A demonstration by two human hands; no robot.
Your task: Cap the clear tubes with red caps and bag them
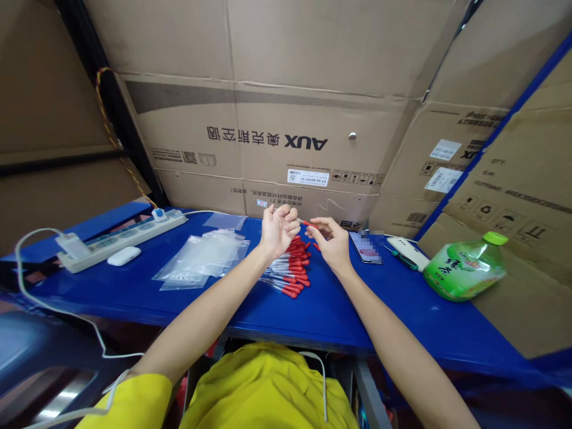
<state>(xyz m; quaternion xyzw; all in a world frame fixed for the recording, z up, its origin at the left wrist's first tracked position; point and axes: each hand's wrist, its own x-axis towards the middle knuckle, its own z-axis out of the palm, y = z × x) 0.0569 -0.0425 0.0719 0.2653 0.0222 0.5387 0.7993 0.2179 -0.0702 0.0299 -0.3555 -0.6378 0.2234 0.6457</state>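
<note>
A pile of several thin clear tubes with red caps (291, 269) lies on the blue table (322, 310) in front of me. My left hand (277, 229) is raised above the pile with its fingers curled round a bundle of the tubes. My right hand (329, 239) hovers just to the right, its thumb and forefinger pinched on a single red-capped tube (309, 224) that points toward my left hand. Both hands are a little above the table.
Clear plastic bags (203, 257) lie left of the pile. Farther left sit a white power strip (120, 238) and a white case (124, 255). On the right are a phone (365, 246), a white device (407, 252) and a green bottle (465, 268) on its side. Cardboard boxes (286, 143) wall the back.
</note>
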